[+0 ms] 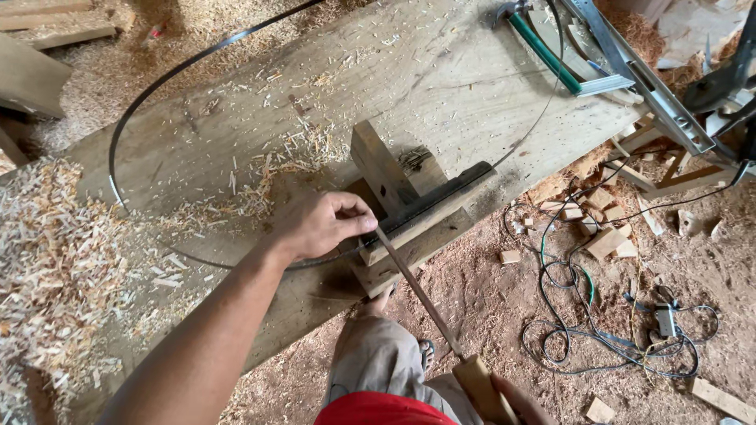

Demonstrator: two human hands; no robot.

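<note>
My left hand (pixel 321 223) pinches the far tip of a long thin metal file (pixel 416 288) against a dark band-saw blade (pixel 441 198) clamped in a wooden jig (pixel 394 193) at the edge of a plywood workbench (pixel 441 79). The blade loops in a wide arc (pixel 157 83) over the bench top. My right hand (pixel 512 400), at the bottom edge and partly out of view, grips the file's wooden handle (pixel 480 386). The file runs diagonally from that handle up to the jig.
Wood shavings (pixel 55 252) heap on the bench's left side. A green-handled hammer (pixel 543 49) and a metal rail (pixel 646 75) lie at the top right. Tangled cables (pixel 598 315) and wood offcuts (pixel 606 236) litter the sawdust floor on the right. My leg (pixel 378 362) is below the bench edge.
</note>
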